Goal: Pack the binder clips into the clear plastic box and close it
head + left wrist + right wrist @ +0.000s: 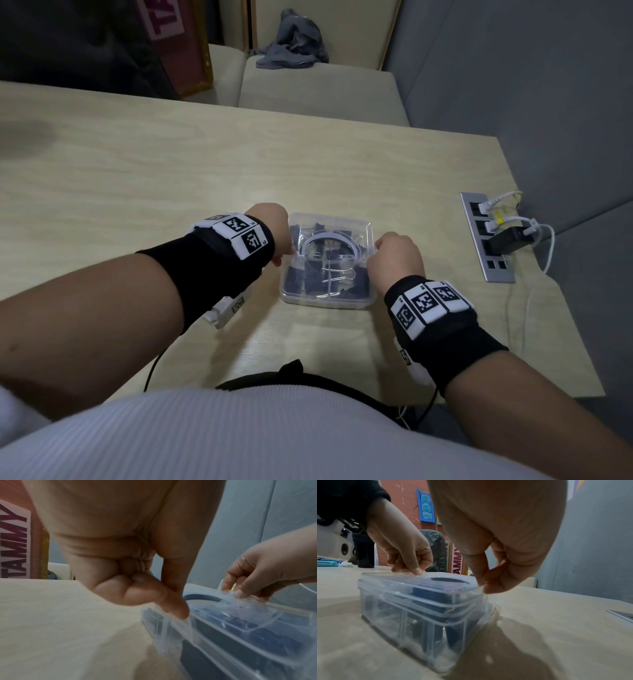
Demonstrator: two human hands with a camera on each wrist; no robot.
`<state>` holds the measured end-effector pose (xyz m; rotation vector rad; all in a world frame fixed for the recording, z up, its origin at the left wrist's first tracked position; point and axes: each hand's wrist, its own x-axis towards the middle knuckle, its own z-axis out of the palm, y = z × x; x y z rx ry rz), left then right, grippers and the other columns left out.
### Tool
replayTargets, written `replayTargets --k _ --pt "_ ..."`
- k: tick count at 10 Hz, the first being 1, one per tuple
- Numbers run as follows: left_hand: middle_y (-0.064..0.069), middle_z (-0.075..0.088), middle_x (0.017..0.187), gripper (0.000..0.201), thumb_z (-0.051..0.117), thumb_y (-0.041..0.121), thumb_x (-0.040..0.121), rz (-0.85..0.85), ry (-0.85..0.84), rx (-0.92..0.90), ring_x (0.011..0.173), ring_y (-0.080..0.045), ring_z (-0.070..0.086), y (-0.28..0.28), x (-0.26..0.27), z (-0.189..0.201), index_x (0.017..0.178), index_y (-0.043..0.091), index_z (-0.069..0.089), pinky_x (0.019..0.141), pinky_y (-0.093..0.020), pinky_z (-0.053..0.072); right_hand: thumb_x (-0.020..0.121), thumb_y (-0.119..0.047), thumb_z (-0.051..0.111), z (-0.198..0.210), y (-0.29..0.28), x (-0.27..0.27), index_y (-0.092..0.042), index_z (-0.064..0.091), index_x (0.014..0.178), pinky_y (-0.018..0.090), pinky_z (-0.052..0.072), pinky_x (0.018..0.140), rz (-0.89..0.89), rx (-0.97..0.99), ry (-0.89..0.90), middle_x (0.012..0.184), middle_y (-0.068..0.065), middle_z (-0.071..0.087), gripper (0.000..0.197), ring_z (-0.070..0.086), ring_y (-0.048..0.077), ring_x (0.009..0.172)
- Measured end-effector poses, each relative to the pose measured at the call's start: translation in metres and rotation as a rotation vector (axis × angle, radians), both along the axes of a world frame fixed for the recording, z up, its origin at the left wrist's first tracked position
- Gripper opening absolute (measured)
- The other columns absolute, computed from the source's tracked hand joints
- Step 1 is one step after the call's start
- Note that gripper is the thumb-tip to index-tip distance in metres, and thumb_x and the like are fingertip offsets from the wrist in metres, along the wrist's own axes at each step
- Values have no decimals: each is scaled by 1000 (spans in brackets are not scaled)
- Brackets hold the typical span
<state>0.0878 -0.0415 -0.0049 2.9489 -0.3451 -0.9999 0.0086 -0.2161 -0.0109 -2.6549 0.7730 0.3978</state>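
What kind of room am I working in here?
Probably an office or meeting booth: a pale wood table with a built-in socket strip, cushioned bench seating and grey padded walls.

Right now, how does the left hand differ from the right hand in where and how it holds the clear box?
The left hand pinches the left edge of the lid; the right hand pinches the right edge. In the head view, the left hand sits farther from the person, the right hand nearer. Both have curled fingers, and both hold the lid on the clear plastic box, which stands on the table with binder clips inside.
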Motion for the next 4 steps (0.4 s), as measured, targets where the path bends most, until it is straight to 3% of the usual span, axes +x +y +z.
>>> replayTargets --k 2,3,4 --pt "2 63 51 47 64 39 87 25 -9 -54 43 -11 55 6 -1 -1 49 12 59 55 -25 48 89 -13 53 -2 -7 -1 -5 55 119 33 45 75 -4 29 2 122 16 54 31 58 32 104" --pt "-1 66 51 51 58 48 87 55 -11 -104 52 -18 63 12 1 -4 53 10 60 63 -29 54 93 -25 51 1 -17 -5 -7 54 118 31 43 71 -9 51 9 118 14 58 31 58 29 94" --pt "-3 70 57 55 48 52 91 61 -28 -151 57 -21 65 20 0 -8 61 9 61 70 -32 56 94 -34 50 11 -30 -8 -10 52 122 32 44 74 10 71 -55 118 12 60 37 59 29 100"
